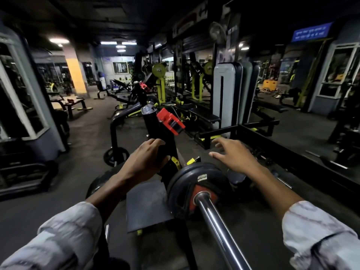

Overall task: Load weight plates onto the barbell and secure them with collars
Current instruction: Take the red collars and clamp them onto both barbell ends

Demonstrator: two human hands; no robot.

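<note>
Stretching back under a dark ceiling with strip lights, a dim gym hall fills the view, its grey floor (93, 125) crowded with black and yellow-green machines. Mirrors line the right wall and a framed mirror stands at far left, beside an orange-yellow pillar (76, 75). A tall grey and black upright pad (226, 92) rises right of centre, with a flat black bench (204, 115) at its foot. High on the right hangs a blue sign (311, 31); its white writing is too blurred to read.

Closer in, a chrome barbell (220, 227) runs from the bottom edge up toward the middle. One black weight plate (187, 184) with a red centre sits on its sleeve, well up from the bar's near end. A small white label on the plate's upper face carries print too small to make out. A second dark plate (116, 155) rests on the floor by a black frame to the left.

A black rack post (155, 129) stands just behind the plate, and a red collar (169, 121) is perched near its top, at its right side.

Both forearms wear pale rolled sleeves. The left hand (145, 158) curls its fingers around the post, gripping it below the collar. The right hand (233, 152) hovers above and beyond the plate, fingers spread wide and holding nothing, apart from the collar.
</note>
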